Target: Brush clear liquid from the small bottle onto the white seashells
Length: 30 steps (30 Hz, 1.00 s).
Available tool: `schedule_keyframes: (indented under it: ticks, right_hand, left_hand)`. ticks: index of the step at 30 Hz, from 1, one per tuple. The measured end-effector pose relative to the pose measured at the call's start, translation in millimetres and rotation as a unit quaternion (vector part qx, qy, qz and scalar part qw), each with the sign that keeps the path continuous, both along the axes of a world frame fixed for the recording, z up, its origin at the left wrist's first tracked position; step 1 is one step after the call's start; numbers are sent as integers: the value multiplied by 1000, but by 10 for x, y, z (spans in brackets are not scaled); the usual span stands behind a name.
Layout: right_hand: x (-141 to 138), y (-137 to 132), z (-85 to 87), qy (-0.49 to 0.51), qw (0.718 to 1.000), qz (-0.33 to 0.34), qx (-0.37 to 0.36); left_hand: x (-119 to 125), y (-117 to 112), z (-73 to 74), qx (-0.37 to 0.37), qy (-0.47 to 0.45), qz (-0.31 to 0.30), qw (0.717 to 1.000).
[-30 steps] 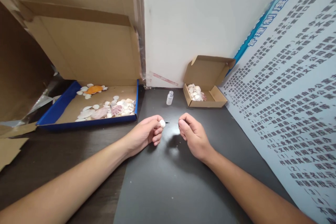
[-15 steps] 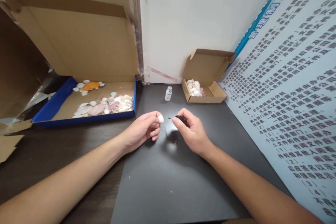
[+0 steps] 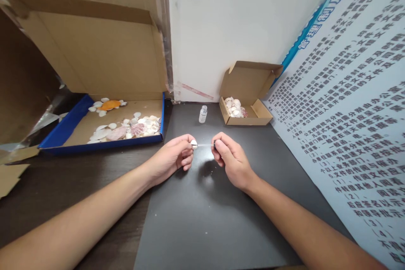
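Note:
My left hand pinches a small white shell between thumb and fingertips, low over a dark mat. My right hand is closed on a small dark cap with a thin brush whose tip reaches the shell. A small clear bottle stands open on the mat just behind both hands.
A blue-rimmed cardboard tray at the left holds several white, pink and orange shells. A small open cardboard box with shells sits at the back right by the wall. A printed poster covers the right side. Large cardboard flaps stand behind the tray.
My right hand has turned the brush towards my left hand, and its tip now touches the shell. Both hands stay in about the same place.

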State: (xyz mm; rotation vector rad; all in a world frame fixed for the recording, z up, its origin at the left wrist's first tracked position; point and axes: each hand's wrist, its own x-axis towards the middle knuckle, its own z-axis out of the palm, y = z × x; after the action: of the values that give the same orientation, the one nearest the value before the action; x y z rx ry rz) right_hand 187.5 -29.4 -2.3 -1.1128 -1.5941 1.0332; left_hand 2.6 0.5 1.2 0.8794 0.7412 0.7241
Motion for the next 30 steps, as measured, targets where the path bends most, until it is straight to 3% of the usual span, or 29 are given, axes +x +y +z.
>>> schedule_keyframes:
  ticks: [5,10,15,20,25,30]
  right_hand:
    - [-4,-4,6,-42,999,-32,-5]
    - [-12,-22,19,-27,1000,16,-1]
    - [-32,-16,19,-68,997,-22,-1]
    - [-19,-18,19,-39,999,16,4]
    - [-27,-21,27,-68,998,-19,6]
    - [-27,-27,25,-44,999,10,5]
  left_hand:
    - [-7,0,-9,3,-5,0,1000]
    - [-8,1,-5,-1,3,3,1000]
    - [-7,-5,11,2,-3,3,1000]
    - [-9,-10,15,1,6,5,1000]
    - [-6,-3,11,3,-3,3,1000]
    - [-10,-3,14,0,4,7,1000]
